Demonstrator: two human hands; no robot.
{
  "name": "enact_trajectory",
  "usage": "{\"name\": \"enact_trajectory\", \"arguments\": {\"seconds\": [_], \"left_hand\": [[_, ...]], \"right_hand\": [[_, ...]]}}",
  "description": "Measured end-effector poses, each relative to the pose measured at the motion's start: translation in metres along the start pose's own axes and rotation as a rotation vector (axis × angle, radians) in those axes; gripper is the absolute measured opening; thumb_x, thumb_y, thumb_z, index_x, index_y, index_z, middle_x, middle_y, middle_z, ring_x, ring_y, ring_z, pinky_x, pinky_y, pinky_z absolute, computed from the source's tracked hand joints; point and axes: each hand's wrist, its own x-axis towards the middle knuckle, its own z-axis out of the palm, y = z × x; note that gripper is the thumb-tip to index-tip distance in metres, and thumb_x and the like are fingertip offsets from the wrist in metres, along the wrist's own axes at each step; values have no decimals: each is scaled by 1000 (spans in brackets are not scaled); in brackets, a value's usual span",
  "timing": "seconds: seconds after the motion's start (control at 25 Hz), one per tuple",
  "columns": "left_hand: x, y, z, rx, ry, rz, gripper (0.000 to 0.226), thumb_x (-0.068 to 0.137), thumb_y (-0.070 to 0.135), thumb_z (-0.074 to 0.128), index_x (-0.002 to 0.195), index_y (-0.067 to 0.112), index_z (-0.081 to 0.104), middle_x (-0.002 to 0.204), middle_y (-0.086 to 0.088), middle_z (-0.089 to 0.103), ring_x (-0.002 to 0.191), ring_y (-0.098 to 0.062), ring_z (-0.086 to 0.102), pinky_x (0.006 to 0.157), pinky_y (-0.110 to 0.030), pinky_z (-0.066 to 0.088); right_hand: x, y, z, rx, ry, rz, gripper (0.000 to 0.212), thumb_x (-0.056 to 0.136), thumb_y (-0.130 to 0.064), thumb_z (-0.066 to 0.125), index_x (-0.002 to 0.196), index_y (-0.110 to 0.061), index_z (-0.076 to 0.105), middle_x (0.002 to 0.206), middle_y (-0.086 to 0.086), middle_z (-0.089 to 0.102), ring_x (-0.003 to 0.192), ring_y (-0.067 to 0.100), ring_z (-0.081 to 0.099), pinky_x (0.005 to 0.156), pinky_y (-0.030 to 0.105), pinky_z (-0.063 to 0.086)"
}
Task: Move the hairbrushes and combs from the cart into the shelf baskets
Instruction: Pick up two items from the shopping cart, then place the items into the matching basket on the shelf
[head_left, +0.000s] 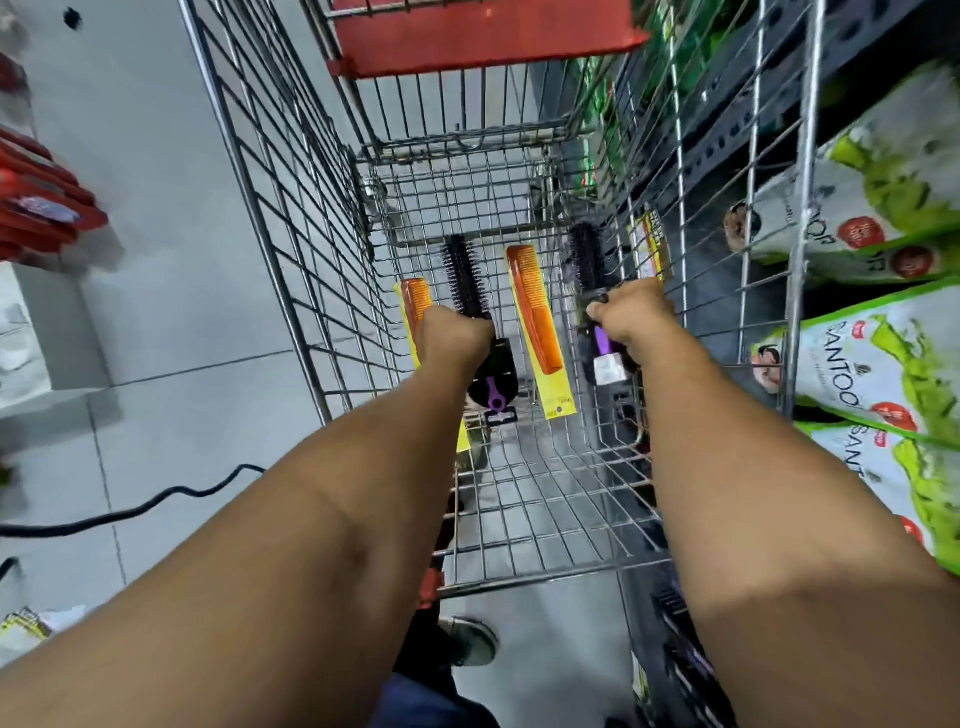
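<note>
Wire cart (291, 249) walls hem both hands (452, 338) (631, 317) gripping round brushes (464, 275) (587, 260).

Both our bare forearms stretched forward and down, roughly parallel, our left grip (453, 332) curled closed with knuckles up, our right grip (631, 317) likewise fisted, fingers folded under

Left hand (453, 332): closed round a black round brush (464, 275), over a carded orange comb (415, 306).
Right hand (631, 317): gripped a second brush (589, 260) by its purple handle.
Middle: another orange comb (535, 312) on a yellow card lay between the hands.
Cart (311, 218): wire, red flap at its far end.
Right: shelf of green-and-white packs (883, 364).
</note>
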Motion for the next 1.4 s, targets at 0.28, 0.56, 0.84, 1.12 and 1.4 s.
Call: {"name": "enact_trajectory", "arguments": {"seconds": [0.28, 0.56, 0.84, 1.12, 1.4], "left_hand": [[-57, 20, -46, -145, -23, 138, 27, 62, 24, 82, 70, 6, 63, 63, -7, 58, 64, -22, 55, 46, -24, 39], [-145, 33, -93, -274, -220, 275, 39, 47, 17, 87, 74, -5, 69, 78, -22, 69, 77, -35, 71, 75, -56, 60], [-252, 45, -121, -273, -362, 451, 30, 57, 9, 90, 72, 0, 66, 66, -15, 66, 48, -22, 66, 48, -30, 57], [-370, 45, -118, -285, -590, 619, 21, 67, -1, 83, 78, -7, 67, 73, -23, 67, 53, -25, 68, 54, -37, 61], [-467, 34, -62, -192, -868, 677, 13, 72, -5, 78, 73, 0, 66, 53, -8, 69, 42, -17, 66, 43, -32, 57]], "right_hand": [[-68, -3, -35, 412, -46, -83, 22, 74, -12, 74, 73, -15, 53, 77, 4, 56, 82, 23, 55, 88, 44, 49], [-182, 4, -78, 537, 30, -227, 24, 73, -14, 75, 65, -13, 52, 61, 4, 53, 46, 13, 46, 35, 17, 33], [-294, 55, -126, 747, 120, -292, 21, 80, -5, 68, 62, -10, 57, 53, 1, 57, 41, 8, 49, 40, 17, 37], [-376, 133, -180, 950, 305, -274, 16, 76, -10, 71, 79, 5, 66, 88, 25, 66, 74, 28, 56, 73, 45, 48], [-467, 230, -210, 1080, 586, -251, 15, 76, -9, 72, 69, 3, 64, 69, 9, 59, 58, 13, 54, 55, 23, 44]]}}
